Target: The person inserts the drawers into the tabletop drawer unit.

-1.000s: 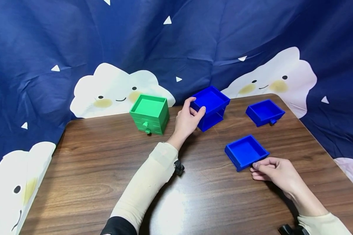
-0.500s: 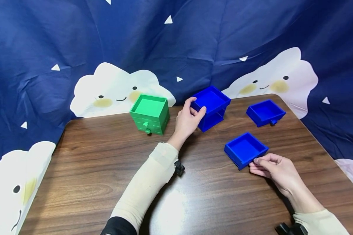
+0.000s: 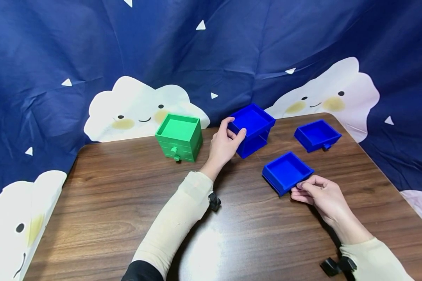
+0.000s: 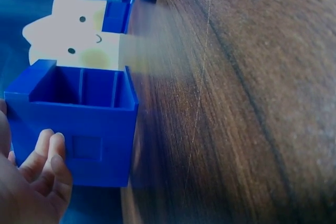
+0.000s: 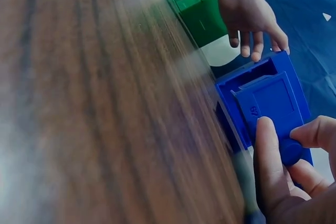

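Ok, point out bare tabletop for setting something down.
Free: table left of left sleeve, before the green box; also between left sleeve and right sleeve. Crowded: back right, around left hand, blue cabinet, right hand, held drawer, loose drawer.

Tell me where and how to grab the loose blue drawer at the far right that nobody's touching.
Probably by pinching its knob, coming from the near side. The drawer sits open side up on the table, and the knob juts from its near wall, leaving something narrow to pinch. The right hand holds the other drawer.
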Demonstrator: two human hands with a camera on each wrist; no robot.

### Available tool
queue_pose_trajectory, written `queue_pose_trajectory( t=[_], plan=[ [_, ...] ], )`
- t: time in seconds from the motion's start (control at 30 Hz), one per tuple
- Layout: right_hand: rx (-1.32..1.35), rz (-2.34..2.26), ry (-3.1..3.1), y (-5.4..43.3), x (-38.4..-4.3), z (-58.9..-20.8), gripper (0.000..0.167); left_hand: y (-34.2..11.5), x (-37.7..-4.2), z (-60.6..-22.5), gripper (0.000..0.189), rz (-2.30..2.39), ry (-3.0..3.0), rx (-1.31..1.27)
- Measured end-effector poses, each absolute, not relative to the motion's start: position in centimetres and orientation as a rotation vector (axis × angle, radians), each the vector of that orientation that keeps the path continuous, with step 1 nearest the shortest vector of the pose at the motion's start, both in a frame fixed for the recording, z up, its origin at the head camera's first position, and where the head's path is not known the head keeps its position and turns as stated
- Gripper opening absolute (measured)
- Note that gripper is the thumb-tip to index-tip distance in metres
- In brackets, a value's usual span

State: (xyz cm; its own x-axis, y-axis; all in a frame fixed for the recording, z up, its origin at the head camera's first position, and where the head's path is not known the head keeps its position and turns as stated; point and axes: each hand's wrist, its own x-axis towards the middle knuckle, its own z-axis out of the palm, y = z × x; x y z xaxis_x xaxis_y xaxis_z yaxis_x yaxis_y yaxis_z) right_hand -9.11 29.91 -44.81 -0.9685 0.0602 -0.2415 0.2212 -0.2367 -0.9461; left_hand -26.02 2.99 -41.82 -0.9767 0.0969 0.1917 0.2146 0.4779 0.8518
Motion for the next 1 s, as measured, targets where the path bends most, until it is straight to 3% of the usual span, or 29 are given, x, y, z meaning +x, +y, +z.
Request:
queue_pose_trajectory(
  t=[1.0],
  plan=[
    [0.341,-2.319,1.917,27.3,-14.0,-44.4,0.026,3.0,-26.1,-42.0,0.055,-1.522,-2.562,-0.298]
  ],
)
